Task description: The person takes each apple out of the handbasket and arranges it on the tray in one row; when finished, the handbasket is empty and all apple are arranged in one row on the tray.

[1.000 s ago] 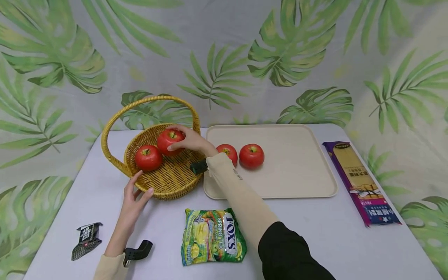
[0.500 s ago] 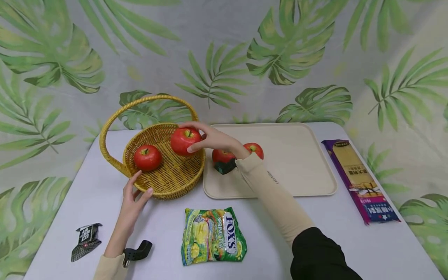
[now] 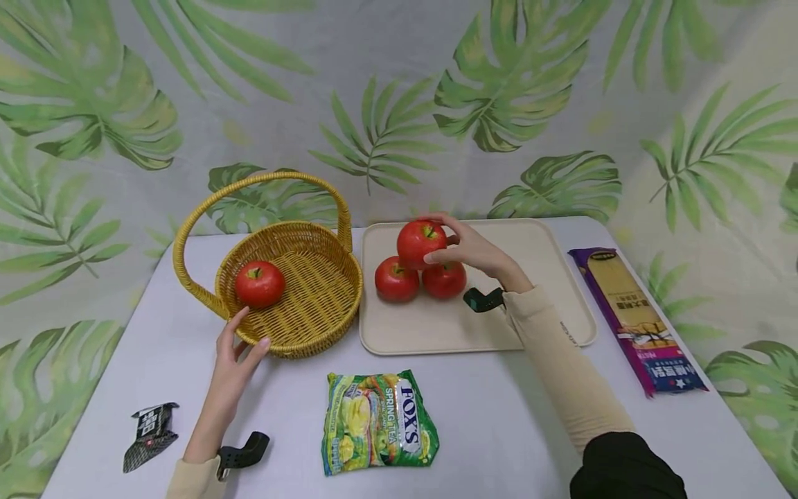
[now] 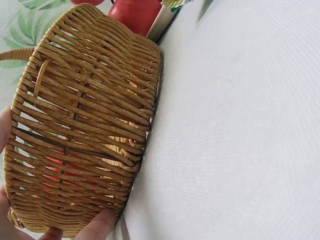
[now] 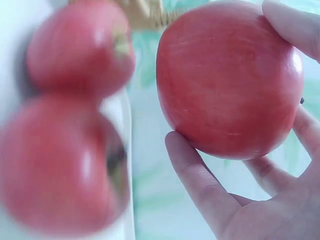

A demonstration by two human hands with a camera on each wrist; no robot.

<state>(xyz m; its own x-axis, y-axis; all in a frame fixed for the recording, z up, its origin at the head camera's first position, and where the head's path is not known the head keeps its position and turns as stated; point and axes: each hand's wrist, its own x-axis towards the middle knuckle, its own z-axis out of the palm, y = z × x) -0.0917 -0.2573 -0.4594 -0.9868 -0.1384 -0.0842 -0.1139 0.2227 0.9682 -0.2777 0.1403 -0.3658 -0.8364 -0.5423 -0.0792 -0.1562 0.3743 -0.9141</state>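
Apple (image 3: 419,241) moved from basket (image 3: 318,291), over tray (image 3: 430,327) nr L edge (clamped in R grip (image 3: 469,251)).

A pale grey backdrop (image 3: 386,41) printed with green tropical leaves (image 3: 561,190), creamier at the right, rises behind a flat white table (image 3: 499,416).

A beige fabric sleeve (image 3: 580,381) with small dark lettering (image 3: 569,334) meets a black fabric sleeve (image 3: 626,468) at lower right, plus curved black wrist cameras (image 3: 244,452).
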